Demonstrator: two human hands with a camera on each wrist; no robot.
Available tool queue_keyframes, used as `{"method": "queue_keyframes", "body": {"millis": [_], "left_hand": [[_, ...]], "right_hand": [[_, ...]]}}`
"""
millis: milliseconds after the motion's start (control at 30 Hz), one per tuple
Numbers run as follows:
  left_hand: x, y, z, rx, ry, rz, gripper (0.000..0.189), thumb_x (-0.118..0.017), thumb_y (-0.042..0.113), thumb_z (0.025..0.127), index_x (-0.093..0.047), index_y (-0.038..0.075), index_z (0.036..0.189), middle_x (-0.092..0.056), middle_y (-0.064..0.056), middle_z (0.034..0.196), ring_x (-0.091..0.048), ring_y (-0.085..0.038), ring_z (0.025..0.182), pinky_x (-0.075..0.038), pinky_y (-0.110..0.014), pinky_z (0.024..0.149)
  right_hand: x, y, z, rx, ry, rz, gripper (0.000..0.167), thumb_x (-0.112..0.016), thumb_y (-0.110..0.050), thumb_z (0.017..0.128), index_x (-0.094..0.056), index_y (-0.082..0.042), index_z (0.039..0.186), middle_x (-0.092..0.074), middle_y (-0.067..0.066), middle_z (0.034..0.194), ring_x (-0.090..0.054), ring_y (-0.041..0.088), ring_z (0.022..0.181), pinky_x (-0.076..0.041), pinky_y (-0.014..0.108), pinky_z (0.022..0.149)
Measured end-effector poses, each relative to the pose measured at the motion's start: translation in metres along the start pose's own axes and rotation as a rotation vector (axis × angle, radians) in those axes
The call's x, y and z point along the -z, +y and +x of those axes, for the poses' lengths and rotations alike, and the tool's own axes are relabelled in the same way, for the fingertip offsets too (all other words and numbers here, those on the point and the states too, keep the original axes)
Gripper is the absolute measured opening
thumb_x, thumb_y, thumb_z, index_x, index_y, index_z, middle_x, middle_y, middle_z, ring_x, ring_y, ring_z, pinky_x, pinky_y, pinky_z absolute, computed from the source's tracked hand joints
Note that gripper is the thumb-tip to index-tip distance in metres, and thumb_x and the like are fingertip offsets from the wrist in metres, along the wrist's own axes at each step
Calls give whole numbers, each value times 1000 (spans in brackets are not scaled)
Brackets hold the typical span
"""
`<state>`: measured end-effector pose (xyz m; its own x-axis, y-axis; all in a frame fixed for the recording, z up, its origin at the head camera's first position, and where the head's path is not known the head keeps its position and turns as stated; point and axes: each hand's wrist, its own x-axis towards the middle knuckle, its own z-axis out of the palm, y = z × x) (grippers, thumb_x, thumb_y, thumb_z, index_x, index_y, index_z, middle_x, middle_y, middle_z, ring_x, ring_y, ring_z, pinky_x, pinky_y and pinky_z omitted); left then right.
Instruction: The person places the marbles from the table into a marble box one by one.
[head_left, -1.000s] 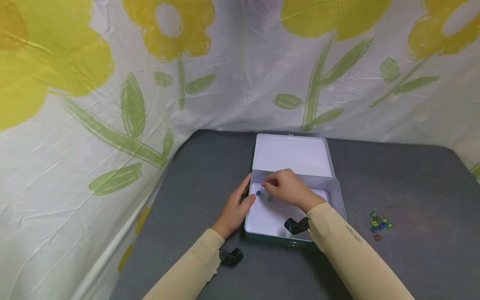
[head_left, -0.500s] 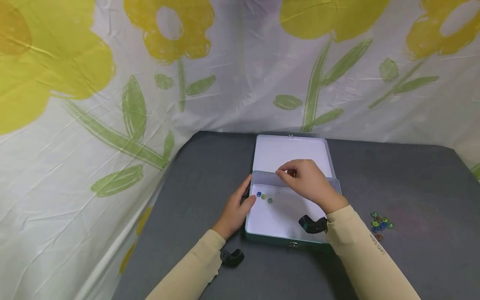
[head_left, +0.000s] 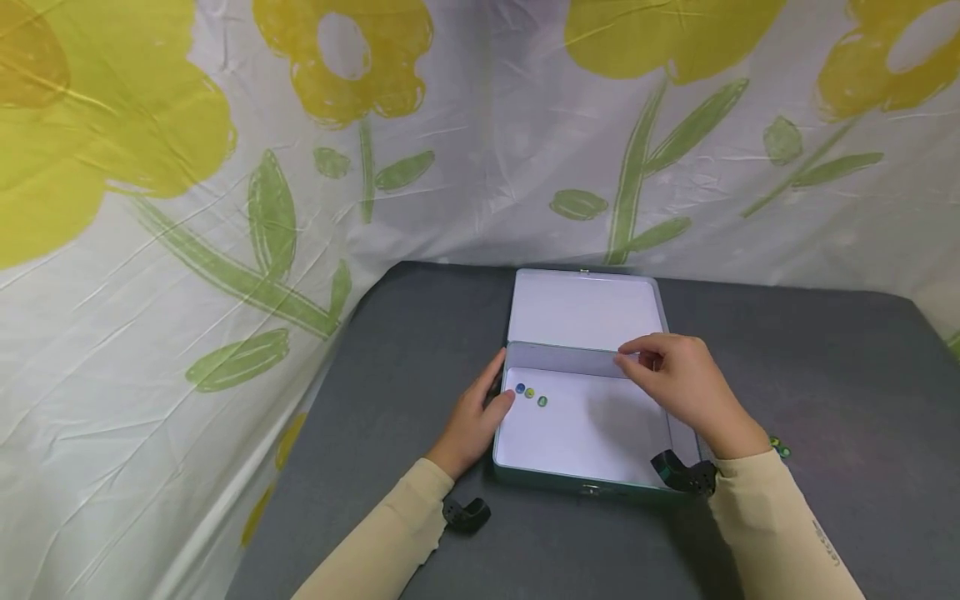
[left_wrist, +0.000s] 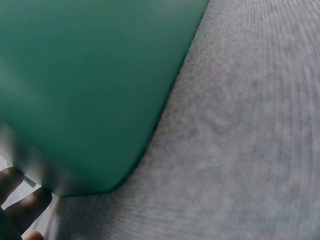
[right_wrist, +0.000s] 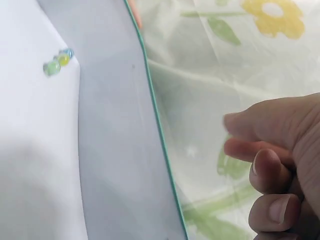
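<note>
A green tin box (head_left: pixel 581 483) with a white inside lies with its lid (head_left: pixel 588 308) folded back. My left hand (head_left: pixel 468 421) holds its left wall, thumb over the rim and fingers along the outside. In the left wrist view, two fingers (left_wrist: pixel 30 207) show near a corner of the green wall. Inside, three glass marbles, a blue one (head_left: pixel 521 388), a yellow-green one (head_left: pixel 529 392) and a green one (head_left: pixel 542 402), sit near the left wall. My right hand (head_left: pixel 678 379) hovers over the box's right side, fingers loosely curled, nothing visible between thumb and forefinger (right_wrist: pixel 237 147).
On the dark grey tabletop (head_left: pixel 847 367), a few more marbles (head_left: pixel 783 451) peek out beside my right sleeve, which covers the rest of that pile. A white curtain (head_left: pixel 480 150) with yellow flowers hangs behind the table and along its left side.
My right hand has left the marbles at the left end of the box and moved right, its forearm now covering most of the loose pile. The left hand keeps its place.
</note>
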<state>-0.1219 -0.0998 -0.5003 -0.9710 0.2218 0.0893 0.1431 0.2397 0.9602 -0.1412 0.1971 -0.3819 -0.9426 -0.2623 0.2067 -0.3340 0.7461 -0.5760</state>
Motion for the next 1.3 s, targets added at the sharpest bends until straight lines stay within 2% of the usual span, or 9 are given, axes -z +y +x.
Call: {"method": "queue_keyframes", "body": {"millis": [233, 467, 700, 900, 1033, 1300], "left_hand": [[-2, -3, 1, 3, -9, 12, 64, -54, 28, 108, -29, 30, 168, -33, -1, 170, -38, -28, 153, -28, -57, 124], [-2, -3, 0, 9, -11, -2, 65, -54, 28, 108, -29, 30, 168, -32, -1, 170, -35, -25, 155, -28, -56, 124], [-3, -5, 0, 17, 1, 1, 64, -54, 28, 108, -30, 31, 167, -33, 0, 170, -37, -26, 154, -27, -57, 124], [-2, -5, 0, 22, 4, 0, 63, -54, 28, 108, -31, 31, 167, -33, 0, 170, -36, -26, 154, -27, -57, 124], [-2, -4, 0, 18, 1, 3, 63, -54, 28, 108, -31, 31, 167, -32, 1, 170, -37, -26, 154, -27, -57, 124], [-1, -3, 1, 10, 2, 17, 64, -53, 29, 108, -29, 33, 167, -32, 2, 171, -36, -24, 154, -28, -55, 124]], "right_hand": [[14, 20, -25, -69, 77, -20, 18, -80, -18, 95, -81, -4, 105, -59, -1, 72, -47, 12, 61, -39, 27, 53], [32, 39, -46, -155, 126, -41, 24, -77, -22, 98, -79, -2, 110, -58, 3, 76, -47, 11, 64, -36, 26, 54], [40, 61, -63, -262, 120, -75, 35, -74, -29, 100, -77, 0, 120, -61, 5, 75, -45, 12, 59, -35, 28, 53], [40, 81, -79, -347, 126, -96, 43, -75, -33, 99, -76, 4, 120, -63, 4, 78, -48, 10, 62, -38, 27, 53], [43, 92, -88, -394, 102, -87, 49, -72, -39, 101, -74, 4, 124, -64, 5, 80, -48, 12, 61, -37, 30, 50], [41, 114, -96, -476, 74, -117, 47, -69, -36, 103, -73, 6, 123, -69, 11, 88, -51, 9, 65, -40, 31, 50]]}}
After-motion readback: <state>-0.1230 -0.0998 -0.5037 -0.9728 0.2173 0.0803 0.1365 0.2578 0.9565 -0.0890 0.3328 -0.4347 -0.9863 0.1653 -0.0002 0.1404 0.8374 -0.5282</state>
